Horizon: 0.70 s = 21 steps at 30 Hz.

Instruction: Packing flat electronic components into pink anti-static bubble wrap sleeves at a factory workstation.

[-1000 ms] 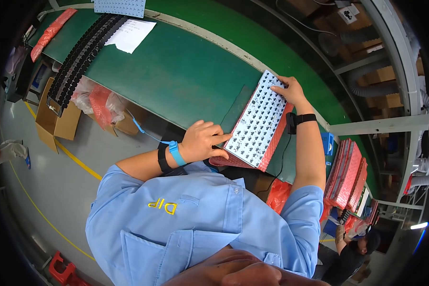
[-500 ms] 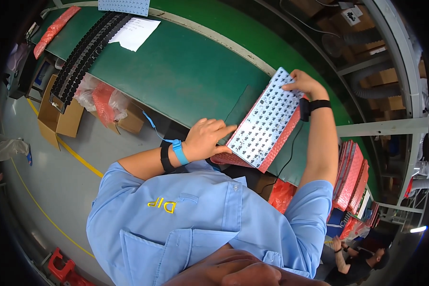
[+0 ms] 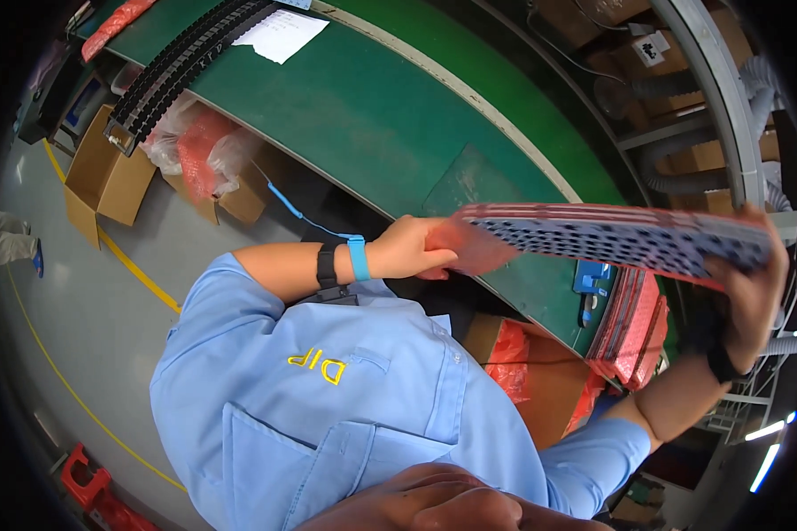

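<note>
A light-blue circuit board [image 3: 576, 237] with rows of black marks is raised over the bench, tilted and slightly blurred. Layers of pink bubble wrap [image 3: 480, 248] lie along it, and their edges show as a thin stack. At the stack's left end, my left hand [image 3: 412, 250] is closed on the pink wrap. My right hand [image 3: 746, 288] grips the far right end, its thumb over the board's face and its fingers partly hidden behind. A blue wristband with a coiled cord and a black band circle my left wrist.
The green bench [image 3: 345, 124] carries black slotted rails [image 3: 190, 66], a white paper [image 3: 281, 35] and a blue tool [image 3: 591, 277]. Pink-wrapped stacks [image 3: 624, 327] stand at the right. Cardboard boxes [image 3: 106, 177] sit on the floor at the left, and another open box [image 3: 549, 389] is beside me.
The board and its pink wrap have been lifted off the bench and swung rightward, tilting up. My right hand has moved right and nearer; my left hand now grips the wrap's left end.
</note>
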Each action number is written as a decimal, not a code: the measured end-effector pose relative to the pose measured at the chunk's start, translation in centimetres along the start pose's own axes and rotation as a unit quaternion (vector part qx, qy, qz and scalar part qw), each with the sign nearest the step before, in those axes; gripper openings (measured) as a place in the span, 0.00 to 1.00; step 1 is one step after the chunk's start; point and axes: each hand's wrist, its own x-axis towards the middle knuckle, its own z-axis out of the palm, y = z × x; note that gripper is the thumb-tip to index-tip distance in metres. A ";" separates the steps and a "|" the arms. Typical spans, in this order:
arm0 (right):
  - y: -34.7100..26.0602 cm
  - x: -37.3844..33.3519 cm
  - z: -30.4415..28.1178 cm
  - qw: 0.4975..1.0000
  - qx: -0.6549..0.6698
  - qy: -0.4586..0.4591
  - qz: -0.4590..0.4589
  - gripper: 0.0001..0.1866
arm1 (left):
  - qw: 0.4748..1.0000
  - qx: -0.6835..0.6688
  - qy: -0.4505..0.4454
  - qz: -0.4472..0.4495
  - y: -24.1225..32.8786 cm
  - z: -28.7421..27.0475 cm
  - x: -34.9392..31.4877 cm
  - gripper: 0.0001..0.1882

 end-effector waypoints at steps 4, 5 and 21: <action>0.4 -8.0 -9.1 0.991 -0.051 0.099 0.076 0.39 | 0.897 0.412 0.094 0.132 -3.4 -2.9 -0.7 0.07; 0.2 -9.3 -10.3 0.990 -0.045 0.113 0.067 0.39 | 0.895 0.414 0.099 0.134 -3.7 -3.6 -1.1 0.07; -1.6 -15.4 -16.9 0.968 0.016 0.211 0.135 0.35 | 0.993 -0.100 -0.061 -0.028 -10.3 -9.2 -2.1 0.14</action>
